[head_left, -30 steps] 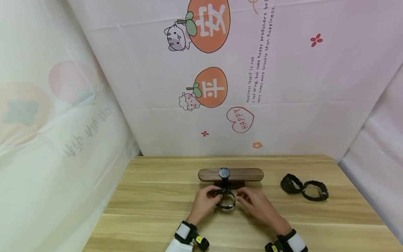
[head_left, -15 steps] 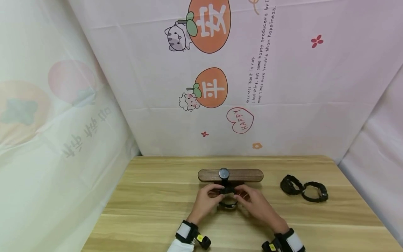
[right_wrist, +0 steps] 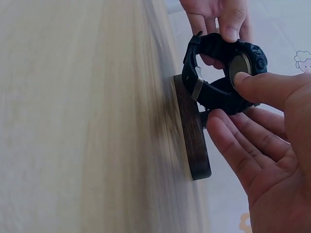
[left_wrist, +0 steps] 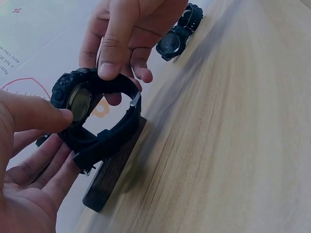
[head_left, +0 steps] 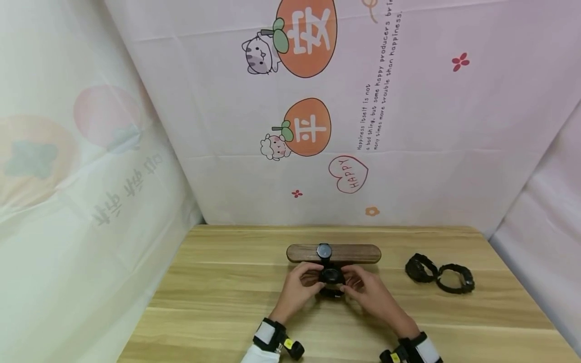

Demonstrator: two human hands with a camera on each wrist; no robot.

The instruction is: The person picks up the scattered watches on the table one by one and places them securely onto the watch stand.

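Observation:
A black wristwatch [head_left: 333, 275], its strap closed in a loop, is held between both hands just in front of the wooden watch stand [head_left: 356, 253]. My left hand [head_left: 294, 293] pinches one side of it, and my right hand [head_left: 374, 298] pinches the other. In the left wrist view, the left thumb presses by the metal back of the watch [left_wrist: 80, 104]. From the right wrist view, the right thumb lies on that same metal back of the watch [right_wrist: 239, 65]. Another watch [head_left: 324, 251] with a round dial hangs on the stand's bar.
Two more black watches, one on the left [head_left: 420, 268] and one on the right [head_left: 456, 278], lie side by side on the wooden table [head_left: 218, 302], right of the stand. A white printed cloth [head_left: 408, 126] hangs behind the table and along its sides.
The right hand has moved in from beside the watch to grip it. The watch has turned, so its dial now faces up toward the head camera.

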